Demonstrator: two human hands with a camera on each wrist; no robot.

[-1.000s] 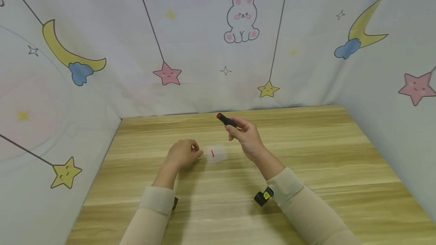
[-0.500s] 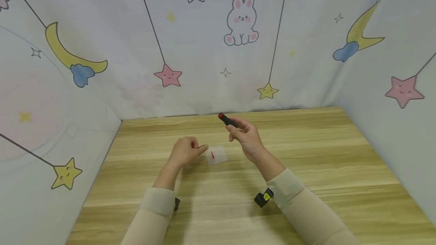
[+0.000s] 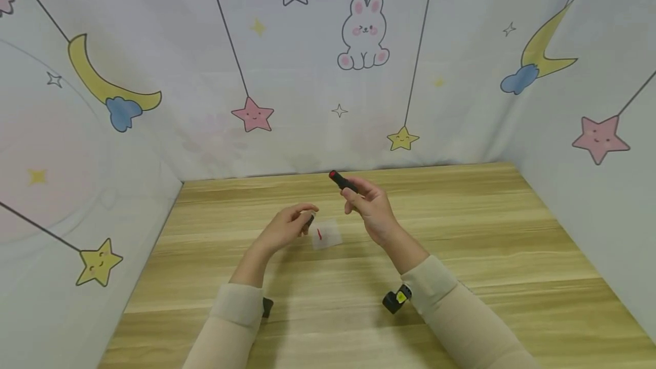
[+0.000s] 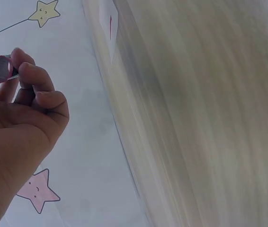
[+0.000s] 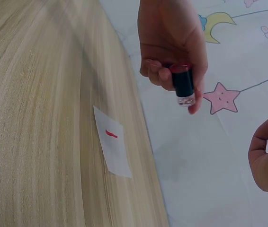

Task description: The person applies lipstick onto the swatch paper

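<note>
My right hand [image 3: 376, 218] holds a black lipstick [image 3: 344, 182] above the table, its red end tilted up and to the left. Just left of it, my left hand [image 3: 282, 229] pinches a short dark cap [image 3: 310, 219]. The right wrist view shows that cap [image 5: 183, 84] as black with a clear end, between thumb and fingers of the left hand [image 5: 172, 38]. In the left wrist view the cap's pinkish-rimmed round end [image 4: 1, 67] faces the camera. A small white paper [image 3: 330, 234] with a red stroke lies on the table below both hands.
The wood-grain table [image 3: 461, 221] ends at a white curtain [image 3: 307, 73] printed with stars, moons and a rabbit. More of this fabric stands at left and right. A black wrist camera [image 3: 394, 299] sits under the right cuff.
My left hand has risen from beside the paper and moved right, turning so the cap in its fingers shows. The right hand keeps its place with the lipstick.
</note>
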